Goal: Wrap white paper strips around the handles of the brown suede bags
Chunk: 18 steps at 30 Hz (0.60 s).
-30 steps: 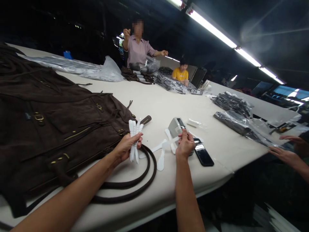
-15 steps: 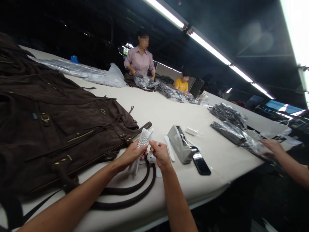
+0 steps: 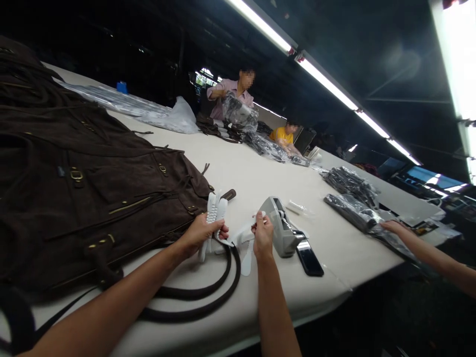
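Observation:
My left hand (image 3: 201, 234) is closed around a bundle of flat white strips (image 3: 211, 210), some with a bumpy, beaded texture; I cannot tell their exact kind. To its right, my right hand (image 3: 263, 237) pinches the end of a white strip, partly hidden by the fingers. Between the hands, more white strip pieces (image 3: 246, 263) lie on the table. A dark brown bag (image 3: 137, 198) with brass buckles lies left of my left hand, and its rounded handles (image 3: 208, 292) curve below the bundle. Close beside my right hand stands a grey tape dispenser (image 3: 278, 233).
A black phone (image 3: 310, 258) lies beside the dispenser on the white-covered table (image 3: 238, 168). Plastic-wrapped dark goods (image 3: 351, 210) lie at right, near a co-worker's hand (image 3: 396, 228). Two people (image 3: 286, 134) work across the table. Clear plastic bags (image 3: 148, 111) lie at the back left.
My right hand has moved right, away from the bundle, pulling a white strip with it. Across the table, a co-worker has lifted a plastic-wrapped item.

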Available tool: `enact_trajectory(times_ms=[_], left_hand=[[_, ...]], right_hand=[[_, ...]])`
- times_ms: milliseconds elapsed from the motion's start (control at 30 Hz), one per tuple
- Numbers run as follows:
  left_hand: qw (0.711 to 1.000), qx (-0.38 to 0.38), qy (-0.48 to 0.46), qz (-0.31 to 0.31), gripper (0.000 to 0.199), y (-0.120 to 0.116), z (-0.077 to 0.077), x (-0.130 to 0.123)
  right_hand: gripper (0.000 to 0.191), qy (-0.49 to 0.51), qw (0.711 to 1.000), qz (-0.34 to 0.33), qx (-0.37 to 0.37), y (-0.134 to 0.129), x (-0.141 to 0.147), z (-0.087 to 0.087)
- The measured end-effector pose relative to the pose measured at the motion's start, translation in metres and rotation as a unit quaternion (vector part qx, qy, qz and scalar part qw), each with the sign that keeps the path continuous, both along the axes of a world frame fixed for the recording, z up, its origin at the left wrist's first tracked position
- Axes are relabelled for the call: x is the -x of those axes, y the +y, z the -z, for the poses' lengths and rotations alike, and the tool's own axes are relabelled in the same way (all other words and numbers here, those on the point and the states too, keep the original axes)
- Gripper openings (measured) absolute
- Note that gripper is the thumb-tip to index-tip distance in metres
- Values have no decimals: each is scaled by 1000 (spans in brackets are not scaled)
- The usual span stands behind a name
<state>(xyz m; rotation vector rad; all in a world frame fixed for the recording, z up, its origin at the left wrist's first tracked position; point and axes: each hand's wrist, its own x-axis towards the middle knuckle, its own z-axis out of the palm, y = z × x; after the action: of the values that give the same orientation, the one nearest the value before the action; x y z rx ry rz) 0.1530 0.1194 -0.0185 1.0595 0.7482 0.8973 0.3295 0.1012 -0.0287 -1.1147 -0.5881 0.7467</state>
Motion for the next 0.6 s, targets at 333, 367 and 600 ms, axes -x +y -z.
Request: enact_trajectory(times_ms=[333,367,600], left_hand=[[993,-43,-9,108,39,-4,0,-1],[994,-44,-5,100,40,-4,1,-2],[999,-31,27,-2,44,-7,1,-8]], right_hand=[[40,44,957,-287,16,-14,32,-18],[40,48,961,-271,16,-13,32,-18],[45,88,985,-150,14,-9,33,-8]])
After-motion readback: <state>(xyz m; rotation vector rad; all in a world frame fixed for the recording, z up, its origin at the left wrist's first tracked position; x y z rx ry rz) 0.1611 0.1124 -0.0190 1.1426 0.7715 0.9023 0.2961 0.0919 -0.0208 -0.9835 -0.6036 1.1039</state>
